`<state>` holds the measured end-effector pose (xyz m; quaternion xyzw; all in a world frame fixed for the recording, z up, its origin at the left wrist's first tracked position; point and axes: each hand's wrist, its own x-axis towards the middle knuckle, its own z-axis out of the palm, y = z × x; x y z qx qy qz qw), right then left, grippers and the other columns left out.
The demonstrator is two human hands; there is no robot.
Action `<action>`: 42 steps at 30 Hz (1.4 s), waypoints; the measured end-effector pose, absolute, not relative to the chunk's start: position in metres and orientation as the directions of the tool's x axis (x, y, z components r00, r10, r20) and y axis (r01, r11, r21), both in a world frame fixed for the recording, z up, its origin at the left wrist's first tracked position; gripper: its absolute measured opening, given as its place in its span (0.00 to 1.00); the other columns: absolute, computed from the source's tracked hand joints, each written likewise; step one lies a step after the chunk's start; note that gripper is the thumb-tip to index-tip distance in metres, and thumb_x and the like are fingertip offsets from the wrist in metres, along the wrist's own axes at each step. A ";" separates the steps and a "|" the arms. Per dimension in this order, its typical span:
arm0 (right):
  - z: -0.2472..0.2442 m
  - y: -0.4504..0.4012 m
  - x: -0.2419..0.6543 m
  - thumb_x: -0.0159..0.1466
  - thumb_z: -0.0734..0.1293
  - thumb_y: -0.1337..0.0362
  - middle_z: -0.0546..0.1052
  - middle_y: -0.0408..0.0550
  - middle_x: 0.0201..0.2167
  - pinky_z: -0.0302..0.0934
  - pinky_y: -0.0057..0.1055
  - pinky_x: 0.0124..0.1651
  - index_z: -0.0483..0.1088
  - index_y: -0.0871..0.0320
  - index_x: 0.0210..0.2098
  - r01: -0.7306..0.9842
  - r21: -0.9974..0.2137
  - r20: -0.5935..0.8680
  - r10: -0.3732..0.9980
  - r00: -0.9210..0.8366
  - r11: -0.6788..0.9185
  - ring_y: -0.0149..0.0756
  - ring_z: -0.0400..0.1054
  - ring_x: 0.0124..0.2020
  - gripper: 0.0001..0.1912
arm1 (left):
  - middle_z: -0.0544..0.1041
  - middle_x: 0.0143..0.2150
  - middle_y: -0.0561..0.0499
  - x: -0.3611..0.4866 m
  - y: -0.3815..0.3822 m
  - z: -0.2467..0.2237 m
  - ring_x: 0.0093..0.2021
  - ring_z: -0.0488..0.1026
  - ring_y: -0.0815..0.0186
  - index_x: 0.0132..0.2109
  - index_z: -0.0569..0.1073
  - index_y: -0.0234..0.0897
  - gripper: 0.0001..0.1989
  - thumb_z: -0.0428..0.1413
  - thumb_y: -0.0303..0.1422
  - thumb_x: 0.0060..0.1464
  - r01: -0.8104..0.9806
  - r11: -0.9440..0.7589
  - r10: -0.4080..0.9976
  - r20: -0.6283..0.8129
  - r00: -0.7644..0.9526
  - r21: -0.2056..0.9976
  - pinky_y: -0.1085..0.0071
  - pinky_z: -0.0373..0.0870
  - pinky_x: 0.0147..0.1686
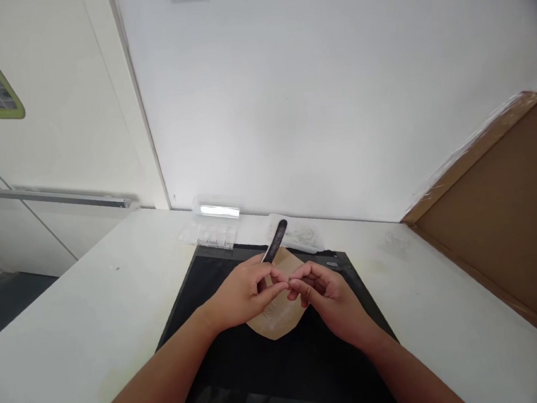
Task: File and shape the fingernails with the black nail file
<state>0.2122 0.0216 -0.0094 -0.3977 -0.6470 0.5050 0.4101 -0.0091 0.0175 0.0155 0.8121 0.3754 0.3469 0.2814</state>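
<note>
My left hand (pixel 253 288) and my right hand (pixel 327 291) meet above a tan sheet (pixel 276 330). Thumb and index finger of each hand are pinched together, their tips touching around something too small to make out. A dark strip with a rounded end, like a nail file (pixel 278 232), sticks up from behind my left hand; its lower part is hidden, so I cannot tell whether the hand grips it. Several small clear pieces (pixel 269 309) lie on the sheet just below my left fingers. Under it spreads a black mat (pixel 285 377).
Behind the mat lie a clear plastic bag (pixel 217 228) with marks or small pieces along its edge and a translucent packet (pixel 300 233). A white wall (pixel 310 96) rises behind the white table (pixel 94 319). At the right stands a brown board (pixel 512 222) with a wooden frame.
</note>
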 end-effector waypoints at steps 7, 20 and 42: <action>-0.007 0.021 0.213 0.66 0.72 0.51 0.79 0.44 0.29 0.65 0.29 0.33 0.74 0.55 0.38 0.080 -0.982 0.130 0.924 -0.360 0.170 0.33 0.73 0.31 0.14 | 0.74 0.32 0.52 -0.008 0.016 0.015 0.36 0.71 0.66 0.42 0.78 0.39 0.09 0.57 0.38 0.66 0.437 -0.576 0.801 0.370 0.472 0.690 0.72 0.66 0.34; -0.004 0.021 0.211 0.66 0.72 0.51 0.78 0.44 0.28 0.64 0.30 0.34 0.74 0.56 0.38 0.117 -0.980 0.110 0.931 -0.348 0.159 0.34 0.73 0.31 0.14 | 0.74 0.36 0.52 -0.010 0.014 0.009 0.33 0.73 0.68 0.45 0.76 0.40 0.07 0.55 0.36 0.66 0.502 -0.575 0.805 0.337 0.489 0.646 0.72 0.69 0.34; 0.003 0.018 0.207 0.62 0.75 0.49 0.78 0.43 0.27 0.66 0.31 0.32 0.76 0.56 0.39 0.062 -0.986 0.123 0.922 -0.367 0.156 0.32 0.71 0.25 0.17 | 0.71 0.30 0.54 -0.006 0.011 0.014 0.32 0.71 0.67 0.40 0.77 0.39 0.05 0.58 0.35 0.60 0.553 -0.578 0.814 0.378 0.440 0.600 0.71 0.65 0.33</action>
